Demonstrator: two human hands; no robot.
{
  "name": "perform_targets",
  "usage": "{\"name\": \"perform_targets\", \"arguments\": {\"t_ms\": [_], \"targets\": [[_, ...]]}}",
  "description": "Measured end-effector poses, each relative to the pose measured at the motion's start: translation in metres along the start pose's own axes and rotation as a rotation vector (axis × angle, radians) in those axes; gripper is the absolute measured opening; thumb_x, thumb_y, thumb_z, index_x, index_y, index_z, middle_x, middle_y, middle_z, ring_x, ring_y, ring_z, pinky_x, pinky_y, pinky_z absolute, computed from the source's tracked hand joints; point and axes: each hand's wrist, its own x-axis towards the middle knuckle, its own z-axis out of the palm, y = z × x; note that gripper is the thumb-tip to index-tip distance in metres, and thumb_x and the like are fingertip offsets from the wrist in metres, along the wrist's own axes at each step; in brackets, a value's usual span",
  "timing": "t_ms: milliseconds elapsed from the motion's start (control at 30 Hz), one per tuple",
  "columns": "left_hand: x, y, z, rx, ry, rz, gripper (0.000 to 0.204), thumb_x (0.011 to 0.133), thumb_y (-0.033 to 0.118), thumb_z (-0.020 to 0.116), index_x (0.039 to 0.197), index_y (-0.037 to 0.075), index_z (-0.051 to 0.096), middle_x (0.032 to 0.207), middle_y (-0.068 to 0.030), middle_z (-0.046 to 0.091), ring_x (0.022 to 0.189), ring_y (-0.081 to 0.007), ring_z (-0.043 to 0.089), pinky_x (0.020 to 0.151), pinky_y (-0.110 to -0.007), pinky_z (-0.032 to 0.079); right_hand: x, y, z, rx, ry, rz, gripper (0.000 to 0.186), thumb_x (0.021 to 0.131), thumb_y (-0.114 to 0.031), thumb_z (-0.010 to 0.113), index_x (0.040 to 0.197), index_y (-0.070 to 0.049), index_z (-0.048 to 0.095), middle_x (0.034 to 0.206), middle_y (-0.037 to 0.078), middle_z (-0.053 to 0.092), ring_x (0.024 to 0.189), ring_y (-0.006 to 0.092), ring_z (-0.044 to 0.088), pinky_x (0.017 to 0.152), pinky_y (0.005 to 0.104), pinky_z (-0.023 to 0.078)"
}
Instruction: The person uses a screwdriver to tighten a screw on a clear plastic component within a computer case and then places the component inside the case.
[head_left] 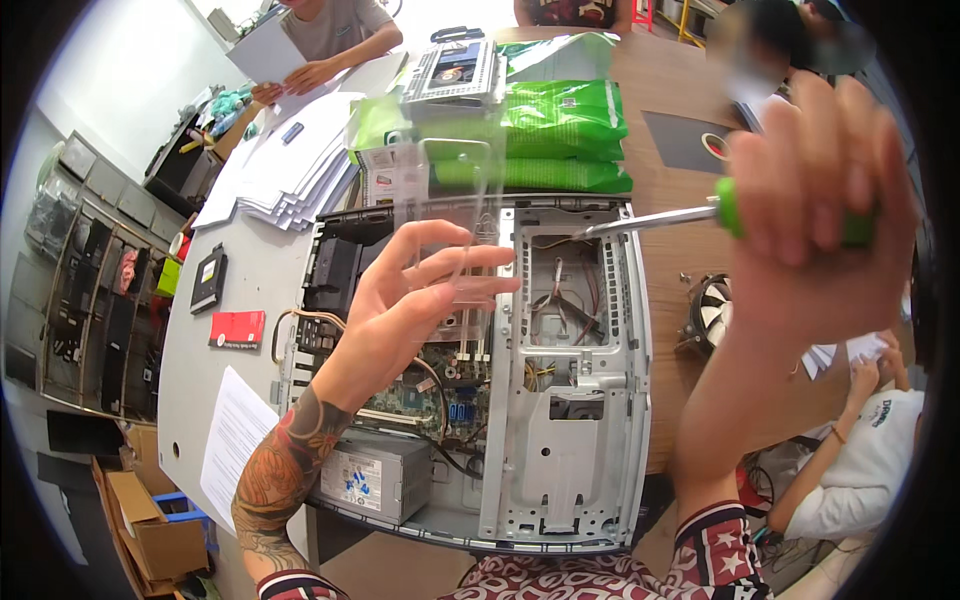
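An opened desktop computer case (500, 520) lies in front of me, its metal drive bay frame on the right. My left hand (380, 315) is above the case's middle, fingers closed round a see-through plastic package (460, 165) that stands up from them. Raised at the right, my right hand (815, 210) is blurred and wraps the green handle of a screwdriver (660, 218). Its shaft points left, the tip over the frame's far opening; contact there I cannot tell. A power supply (372, 478) and part of the circuit board (425, 395) show below my left hand.
Green bags (565, 115) with a metal drive unit (450, 72) on top stand beyond the case. Left lie papers (290, 175), a red card (237, 329) and a black drive (209, 279). A cooling fan (712, 305) sits right; people are around the table.
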Motion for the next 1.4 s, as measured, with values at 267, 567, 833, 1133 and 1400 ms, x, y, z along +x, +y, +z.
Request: {"name": "perform_targets", "arguments": {"t_ms": [267, 567, 833, 1133, 1400], "targets": [[0.01, -0.006, 0.019, 0.014, 0.066, 0.002, 0.056, 0.085, 0.012, 0.064, 0.134, 0.004, 0.037, 0.134, -0.0256, 0.05, 0.122, -0.0401, 0.054, 0.1, -0.047, 0.044, -0.007, 0.057, -0.003, -0.454, -0.025, 0.217, 0.038, 0.09, -0.04, 0.065, 0.074, -0.006, 0.055, 0.065, 0.001, 0.051, 0.061, 0.0124, 0.052, 0.057, 0.0282, 0.044], [-0.003, -0.017, 0.014, 0.356, 0.526, 0.286, 0.049, 0.092, 0.006, 0.059, 0.136, 0.002, 0.038, 0.138, -0.0175, 0.044, 0.127, -0.025, 0.044, 0.107, -0.038, 0.032, -0.025, 0.121, 0.022, -0.725, 0.167, -0.081, 0.059, 0.081, -0.055, 0.072, 0.071, 0.001, 0.056, 0.073, 0.016, 0.053, 0.063, 0.0305, 0.057, 0.061, 0.0414, 0.046], [0.004, -0.027, -0.034, 0.991, 0.259, 0.395, 0.037, 0.093, 0.006, 0.052, 0.129, -0.001, 0.046, 0.129, -0.016, 0.051, 0.12, -0.026, 0.049, 0.102, -0.039, 0.038, -0.048, 0.02, 0.023, -0.929, 0.258, 0.263, 0.051, 0.079, -0.049, 0.072, 0.067, -0.001, 0.059, 0.06, 0.014, 0.06, 0.058, 0.0328, 0.06, 0.059, 0.0408, 0.048], [-0.007, -0.025, -0.011, 1.439, 0.233, 0.548, 0.037, 0.095, 0.017, 0.057, 0.128, 0.001, 0.052, 0.114, -0.0195, 0.059, 0.097, -0.0305, 0.059, 0.083, -0.039, 0.049, -0.208, -0.238, 0.037, -1.153, 1.375, -0.057, 0.052, 0.084, -0.01, 0.059, 0.132, 0.004, 0.044, 0.069, 0.002, 0.056, 0.061, 0.007, 0.054, 0.055, 0.0214, 0.043], [-0.007, -0.021, -0.03, 1.26, 0.22, 0.548, 0.038, 0.094, 0.013, 0.057, 0.129, -0.003, 0.052, 0.119, -0.0195, 0.06, 0.099, -0.0297, 0.061, 0.083, -0.037, 0.051, -0.179, -0.328, -0.05, -1.337, 1.435, -0.071, 0.086, 0.078, -0.018, 0.061, 0.15, 0.008, 0.02, 0.063, -0.003, 0.047, 0.049, 0.0048, 0.042, 0.042, 0.0215, 0.032]]}}
